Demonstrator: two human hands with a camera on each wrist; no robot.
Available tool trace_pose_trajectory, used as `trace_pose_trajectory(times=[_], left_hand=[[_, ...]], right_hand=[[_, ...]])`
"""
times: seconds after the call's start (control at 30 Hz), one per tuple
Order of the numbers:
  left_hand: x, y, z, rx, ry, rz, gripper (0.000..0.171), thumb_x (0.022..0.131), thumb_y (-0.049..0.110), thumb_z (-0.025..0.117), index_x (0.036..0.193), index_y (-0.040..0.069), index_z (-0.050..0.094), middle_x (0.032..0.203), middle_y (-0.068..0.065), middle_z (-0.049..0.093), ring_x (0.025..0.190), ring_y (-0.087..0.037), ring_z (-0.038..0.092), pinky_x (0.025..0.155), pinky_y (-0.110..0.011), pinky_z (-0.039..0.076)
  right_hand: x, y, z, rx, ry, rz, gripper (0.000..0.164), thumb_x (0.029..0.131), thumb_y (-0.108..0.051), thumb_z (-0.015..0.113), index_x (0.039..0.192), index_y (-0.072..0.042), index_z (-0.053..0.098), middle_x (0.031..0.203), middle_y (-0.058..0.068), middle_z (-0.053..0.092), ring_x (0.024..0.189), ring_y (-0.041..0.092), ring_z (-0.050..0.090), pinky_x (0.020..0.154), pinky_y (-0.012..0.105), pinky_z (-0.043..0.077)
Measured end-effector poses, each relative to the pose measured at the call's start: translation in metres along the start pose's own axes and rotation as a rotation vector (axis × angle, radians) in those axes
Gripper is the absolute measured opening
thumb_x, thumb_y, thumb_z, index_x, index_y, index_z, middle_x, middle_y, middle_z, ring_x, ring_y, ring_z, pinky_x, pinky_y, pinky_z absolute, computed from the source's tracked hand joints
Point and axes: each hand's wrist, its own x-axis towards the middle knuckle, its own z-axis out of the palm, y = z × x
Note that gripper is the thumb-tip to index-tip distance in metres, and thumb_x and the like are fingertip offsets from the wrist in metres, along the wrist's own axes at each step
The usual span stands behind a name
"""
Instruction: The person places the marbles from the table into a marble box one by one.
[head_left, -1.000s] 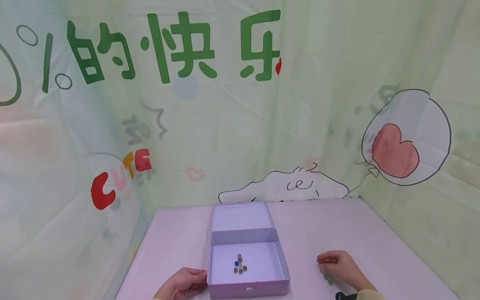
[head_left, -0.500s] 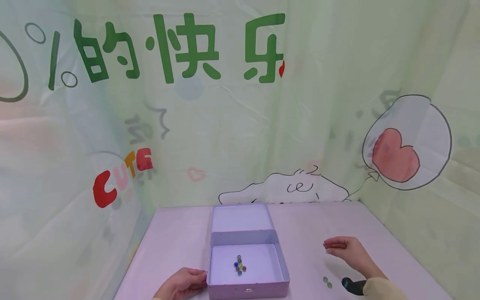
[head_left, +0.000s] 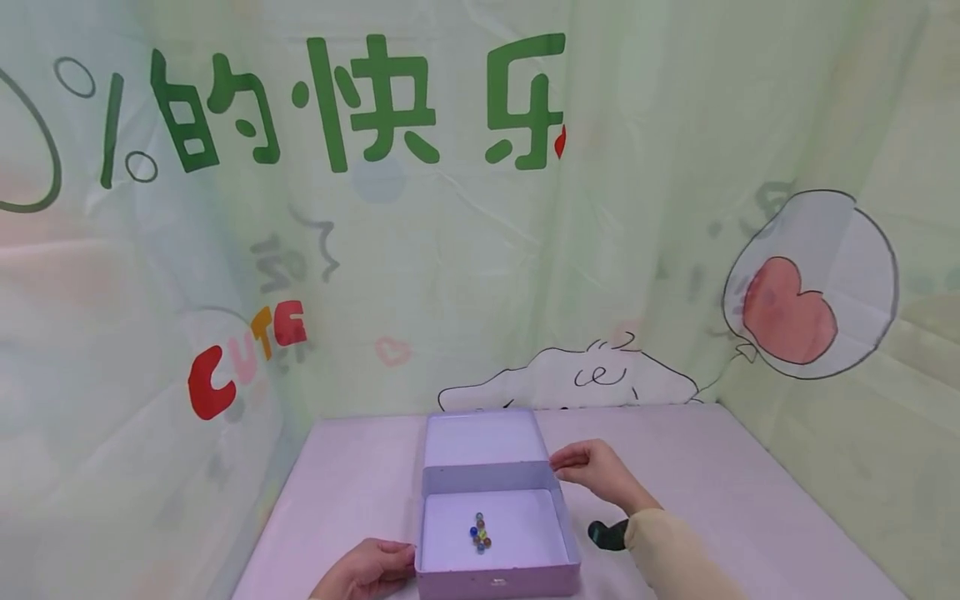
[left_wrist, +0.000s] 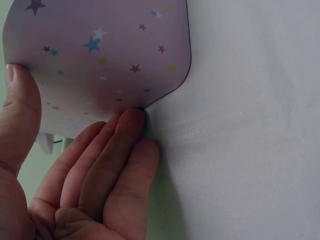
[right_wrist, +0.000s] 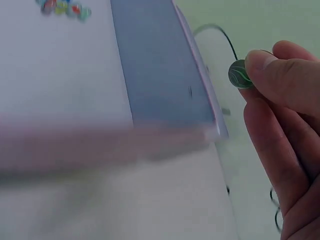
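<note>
My right hand (head_left: 596, 471) pinches a dark green marble (right_wrist: 239, 74) with pale swirls between thumb and fingertips. It is raised beside the far right corner of the open metal box (head_left: 497, 582). Inside the box, a small cluster of marbles (head_left: 481, 536) in blue, brown, yellow and clear glass lies on the pale bottom. At the box's near left corner, my left hand (head_left: 366, 569) holds its side. The left wrist view shows the thumb (left_wrist: 22, 100) and fingers (left_wrist: 131, 122) against the star-printed purple wall. The right hand hides the marble in the head view.
The box lid (head_left: 483, 437) lies folded back behind the box. A pale cloth covers the table (head_left: 360, 475), and printed curtains (head_left: 450, 250) stand around it. A dark camera piece (head_left: 609, 535) sits at my right wrist. The right sleeve (head_left: 675, 554) covers part of the table.
From the marbles on the table at right, my right hand has lifted one and moved left to the box. Two marbles seen there half a second ago are now out of sight. The left hand stays put.
</note>
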Motion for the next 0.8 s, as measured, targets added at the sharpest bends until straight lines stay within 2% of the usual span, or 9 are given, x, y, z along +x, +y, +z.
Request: trace_pose_trajectory(times=[0.23,0.4,0.5,0.63,0.8], left_hand=[[0.004,-0.001,0.0,0.011,0.026,-0.03,0.038,0.096,0.016,0.072,0.121,-0.012,0.067,0.115,-0.023,0.075,0.099,-0.018,0.071,0.101,-0.047,0.056],[0.004,0.0,0.0,-0.005,0.039,-0.02,0.035,0.096,0.013,0.072,0.121,-0.011,0.068,0.114,-0.023,0.075,0.098,-0.018,0.072,0.1,-0.047,0.057],[0.004,0.0,-0.001,-0.01,0.039,-0.013,0.034,0.096,0.012,0.071,0.121,-0.011,0.068,0.114,-0.023,0.075,0.099,-0.019,0.072,0.1,-0.046,0.057],[0.004,-0.001,0.0,-0.002,0.038,-0.009,0.033,0.097,0.012,0.07,0.121,-0.01,0.068,0.114,-0.023,0.075,0.099,-0.018,0.072,0.1,-0.047,0.057],[0.004,-0.001,0.0,0.007,0.046,-0.015,0.031,0.097,0.011,0.07,0.121,-0.01,0.068,0.115,-0.024,0.075,0.098,-0.018,0.072,0.1,-0.048,0.057]], right_hand=[[0.028,-0.021,0.038,-0.068,-0.111,-0.02,0.016,0.089,-0.001,0.076,0.104,-0.004,0.078,0.101,0.014,0.077,0.09,0.02,0.073,0.086,0.04,0.063],[0.042,-0.031,0.059,-0.272,-0.244,0.0,0.014,0.084,0.003,0.079,0.096,-0.005,0.078,0.087,0.003,0.075,0.079,0.014,0.068,0.078,0.036,0.063],[0.047,-0.033,0.069,-0.401,-0.295,-0.001,0.014,0.082,0.005,0.08,0.09,-0.006,0.078,0.078,-0.004,0.071,0.074,0.012,0.064,0.074,0.032,0.061],[0.048,-0.033,0.077,-0.482,-0.319,0.026,0.015,0.081,0.006,0.081,0.086,-0.008,0.077,0.075,-0.004,0.068,0.072,0.013,0.062,0.071,0.031,0.06],[0.044,-0.036,0.082,-0.506,-0.333,0.056,0.016,0.081,0.005,0.08,0.084,-0.01,0.076,0.075,-0.003,0.067,0.072,0.014,0.062,0.071,0.033,0.06]])
